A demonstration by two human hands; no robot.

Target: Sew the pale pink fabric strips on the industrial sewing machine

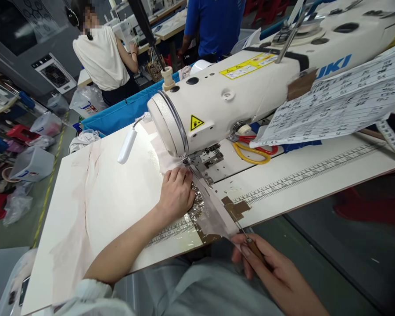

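Note:
A strip of thin pale pink fabric [213, 215] runs from beneath the presser foot of the white sewing machine [224, 96] to the table's front edge. My left hand [177, 193] is closed, its fingers bunched on the fabric just in front of the foot. Beyond the front edge, my right hand [266, 261] grips the wooden handle of an awl [256, 251], its thin metal shaft pointing up along the strip. The fabric's near end lies at the thumb and fingers of that hand. Shiny clear tape [197, 206] covers the tabletop beside the strip.
Yellow-handled scissors [250, 153] lie behind the ruler markings, near a hanging handwritten sheet [332, 105]. A white lamp [127, 145] stands left of the machine head. More pink fabric [82, 219] drapes over the left tabletop [125, 193]. Two people work behind a blue cloth trough [125, 109].

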